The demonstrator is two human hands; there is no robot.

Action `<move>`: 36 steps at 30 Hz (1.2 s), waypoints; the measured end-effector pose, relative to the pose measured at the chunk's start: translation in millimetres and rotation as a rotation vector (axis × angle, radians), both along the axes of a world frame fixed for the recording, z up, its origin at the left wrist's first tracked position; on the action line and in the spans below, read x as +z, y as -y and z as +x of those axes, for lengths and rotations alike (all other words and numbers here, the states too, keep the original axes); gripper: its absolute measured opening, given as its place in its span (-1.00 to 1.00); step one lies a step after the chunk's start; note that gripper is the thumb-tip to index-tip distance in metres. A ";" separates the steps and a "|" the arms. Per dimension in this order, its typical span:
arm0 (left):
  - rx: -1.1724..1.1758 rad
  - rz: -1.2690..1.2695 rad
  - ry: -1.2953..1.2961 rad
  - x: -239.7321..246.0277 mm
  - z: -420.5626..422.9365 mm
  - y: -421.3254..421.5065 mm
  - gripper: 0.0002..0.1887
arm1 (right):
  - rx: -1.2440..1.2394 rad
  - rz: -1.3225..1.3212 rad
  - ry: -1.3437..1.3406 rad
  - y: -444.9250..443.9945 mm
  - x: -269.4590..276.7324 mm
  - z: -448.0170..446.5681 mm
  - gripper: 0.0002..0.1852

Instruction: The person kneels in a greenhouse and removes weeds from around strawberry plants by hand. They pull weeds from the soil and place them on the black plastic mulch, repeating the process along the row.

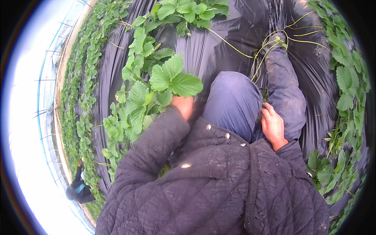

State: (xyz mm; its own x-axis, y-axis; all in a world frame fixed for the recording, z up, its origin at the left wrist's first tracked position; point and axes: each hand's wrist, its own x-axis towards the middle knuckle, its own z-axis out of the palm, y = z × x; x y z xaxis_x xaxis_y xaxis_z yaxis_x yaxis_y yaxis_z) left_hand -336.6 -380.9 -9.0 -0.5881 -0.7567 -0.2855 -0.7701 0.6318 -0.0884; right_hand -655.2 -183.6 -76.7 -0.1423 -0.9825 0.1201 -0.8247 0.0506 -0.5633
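Among the strawberry plants [138, 100] on my left, my left hand [183, 106] reaches in beneath a broad three-part strawberry leaf [173, 77]. Its fingers are hidden by the leaves, so I cannot see what they touch. My right hand [272, 124] is low between my bent knee [233, 97] and my other lower leg [283, 88]. Its fingers curl inward, and their tips are partly out of sight behind the knee. Long pale runner stems [258, 63] lie across my boot [277, 38] and hang down beside the leg.
Black plastic mulch [194, 53] covers the beds and the furrow. Another row of strawberry plants [348, 85] runs along the right, with more rows [85, 88] at left. Far left, a person [78, 191] bends over a row near the greenhouse wall [48, 111].
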 end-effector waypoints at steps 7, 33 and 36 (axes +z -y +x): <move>0.065 0.053 -0.131 7.1 -4.9 -35.4 -0.95 | 0.010 0.065 -0.083 8.2 -2.6 4.9 -0.77; 0.409 -0.121 -0.053 -10.0 -15.1 9.6 -0.65 | 0.044 -0.080 0.047 -11.1 -14.2 -5.6 -0.72; 0.419 -0.149 -0.113 -9.9 -12.9 5.3 -0.64 | 0.043 -0.077 0.051 -11.4 -15.6 -6.5 -0.72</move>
State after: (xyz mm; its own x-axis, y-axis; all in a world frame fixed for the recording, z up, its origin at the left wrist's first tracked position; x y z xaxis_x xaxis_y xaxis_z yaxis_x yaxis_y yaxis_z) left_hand -349.5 -386.2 -18.9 -0.2436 -0.9639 -0.1072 -0.9666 0.2504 -0.0550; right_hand -661.8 -172.2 -92.3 -0.1079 -0.9759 0.1896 -0.7954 -0.0296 -0.6054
